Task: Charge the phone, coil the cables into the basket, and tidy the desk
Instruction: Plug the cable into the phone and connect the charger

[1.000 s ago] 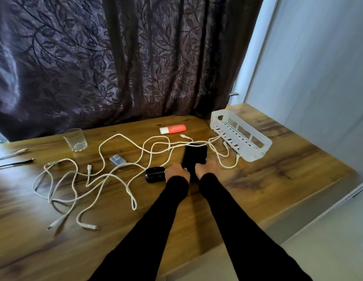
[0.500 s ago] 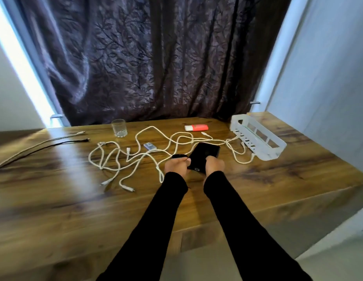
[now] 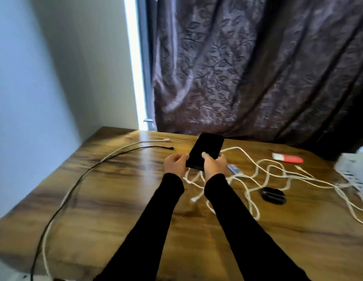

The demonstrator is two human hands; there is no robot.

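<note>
On my far left a pale wall point(image 3: 34, 78) runs down to the corner of the wooden surface point(image 3: 119, 209), with a bright strip of window point(image 3: 134, 67) beside it. Two long leads sweep across that side of the surface from its near edge: a black cable point(image 3: 79, 180) and a white cable point(image 3: 124, 148) running alongside it, both ending in free plugs near the back. Moving inward, my left hand point(image 3: 175, 164) has its fingers curled against the left edge of the phone point(image 3: 206, 152), and my right hand point(image 3: 214, 166) grips the phone's near right corner with the thumb laid over the dark screen; both hands are clamped on it, close together, black sleeves reaching up to the wrists. The phone is tilted, its far end raised toward the dark leaf-patterned curtain point(image 3: 257, 67), and it sits above the tangle of white cables point(image 3: 257, 179) sprawled over the surface to the right. Just right of my right hand a small blue-grey object point(image 3: 234, 168) lies among the loops; I cannot tell what it is. Further right rests a black oval case point(image 3: 273, 195), and behind it a red and white tube point(image 3: 287, 158) lies flat. At the far right edge the white basket point(image 3: 354, 172) is blurred and only partly in view, cable strands touching its near side.
</note>
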